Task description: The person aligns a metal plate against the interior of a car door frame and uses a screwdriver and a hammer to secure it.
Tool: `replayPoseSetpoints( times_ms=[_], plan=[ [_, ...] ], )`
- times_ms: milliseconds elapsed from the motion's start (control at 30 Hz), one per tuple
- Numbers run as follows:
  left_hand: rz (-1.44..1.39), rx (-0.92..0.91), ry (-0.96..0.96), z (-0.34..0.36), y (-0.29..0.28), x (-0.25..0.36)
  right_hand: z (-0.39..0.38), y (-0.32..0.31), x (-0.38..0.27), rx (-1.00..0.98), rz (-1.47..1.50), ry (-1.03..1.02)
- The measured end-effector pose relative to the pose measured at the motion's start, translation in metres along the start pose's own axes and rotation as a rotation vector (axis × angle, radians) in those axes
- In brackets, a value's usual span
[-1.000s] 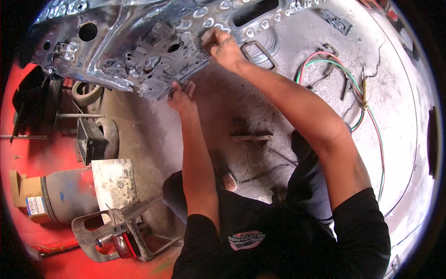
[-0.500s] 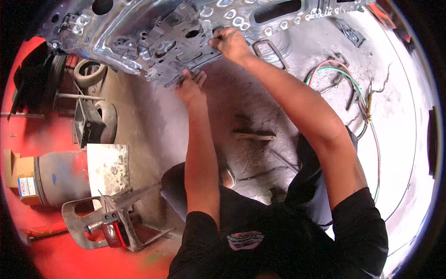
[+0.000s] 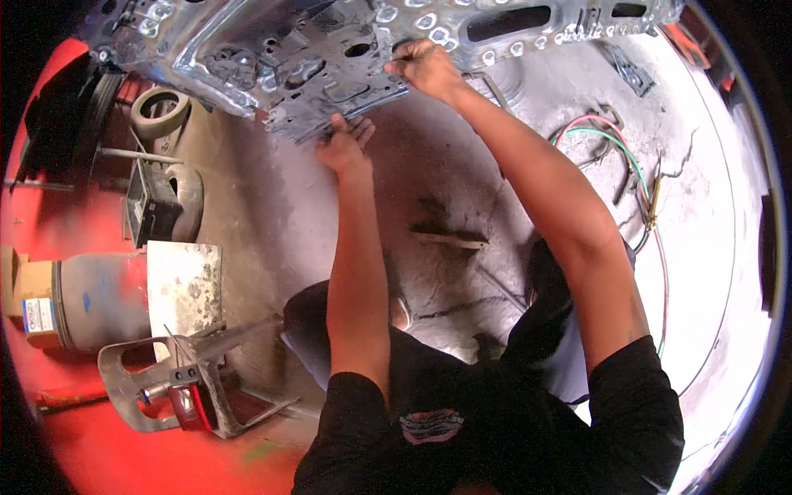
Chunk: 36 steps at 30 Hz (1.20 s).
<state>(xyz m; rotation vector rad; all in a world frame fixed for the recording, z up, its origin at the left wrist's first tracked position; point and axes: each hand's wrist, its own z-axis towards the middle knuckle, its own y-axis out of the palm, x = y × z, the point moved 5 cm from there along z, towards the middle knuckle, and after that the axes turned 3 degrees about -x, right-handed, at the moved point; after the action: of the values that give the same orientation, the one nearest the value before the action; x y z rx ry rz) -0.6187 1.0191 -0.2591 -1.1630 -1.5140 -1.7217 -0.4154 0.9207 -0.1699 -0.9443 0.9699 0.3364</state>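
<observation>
A grey sheet-metal bracket panel (image 3: 330, 78), cut with holes and slots, lies against a larger bare-metal car body panel (image 3: 445, 29) at the top. My left hand (image 3: 345, 147) is at the bracket panel's lower edge, thumb up against it and fingers stretched apart. Farther right, my right hand (image 3: 429, 70) has its fingers curled closed on the same panel's right edge. Its fingertips are partly hidden there.
Red and green hoses with a brass torch (image 3: 654, 198) lie on the floor at right. A C-shaped clamp (image 3: 497, 89) sits beyond my right wrist. A flat metal piece (image 3: 450, 240) rests between my legs. At left are tyres (image 3: 159, 113), a drum (image 3: 103, 301) and a chair (image 3: 136, 388).
The view has shifted slightly, so the panels appear a little higher and farther right. Both hands stay at the bracket panel's edges, with little change in grip.
</observation>
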Motion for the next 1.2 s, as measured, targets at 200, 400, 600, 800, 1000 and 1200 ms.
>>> replayPoseSetpoints(
  times_ms=[200,400,600,800,1000,1200],
  plan=[
    [0.006,-0.022,-0.014,0.002,-0.003,-0.001,-0.004,0.0,-0.008,0.09,0.037,-0.153],
    [0.003,-0.029,-0.014,0.001,-0.001,0.0,-0.007,-0.001,-0.009,0.024,0.007,-0.034],
    [0.016,0.002,-0.029,-0.004,0.0,0.003,-0.006,0.002,-0.006,0.04,0.097,-0.089],
    [0.0,-0.014,-0.014,-0.007,0.0,0.004,-0.006,0.006,0.002,0.004,0.161,-0.04],
    [-0.034,-0.019,0.008,-0.006,-0.001,0.002,-0.008,0.005,-0.002,0.032,0.119,-0.086],
    [-0.05,-0.014,-0.031,-0.004,-0.001,0.002,-0.004,0.008,0.006,0.016,0.092,-0.004]
  ],
)
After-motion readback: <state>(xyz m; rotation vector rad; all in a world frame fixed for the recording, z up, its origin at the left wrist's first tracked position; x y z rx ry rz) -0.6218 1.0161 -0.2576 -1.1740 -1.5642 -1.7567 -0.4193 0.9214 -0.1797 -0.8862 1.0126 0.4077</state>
